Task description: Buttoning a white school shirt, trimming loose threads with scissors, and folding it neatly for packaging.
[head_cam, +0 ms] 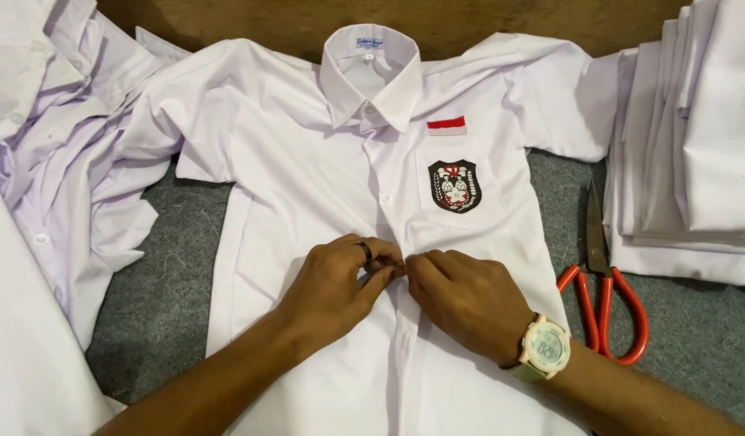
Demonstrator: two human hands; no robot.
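Observation:
A white short-sleeved shirt [308, 161] lies flat, front up, collar at the top, with a black shield badge and a small red-and-white flag patch on its chest pocket. My left hand [340, 282], wearing a dark ring, and my right hand [465, 295], with a pale wristwatch, meet at the shirt's button placket near the middle. Both pinch the fabric there with their fingertips touching. The button under the fingers is hidden.
A heap of loose white shirts [57, 137] lies at the left. A stack of folded white shirts [695, 145] sits at the right. Red-handled scissors [602, 282] rest on the grey felt surface [162, 299] beside the stack. A wooden wall runs along the back.

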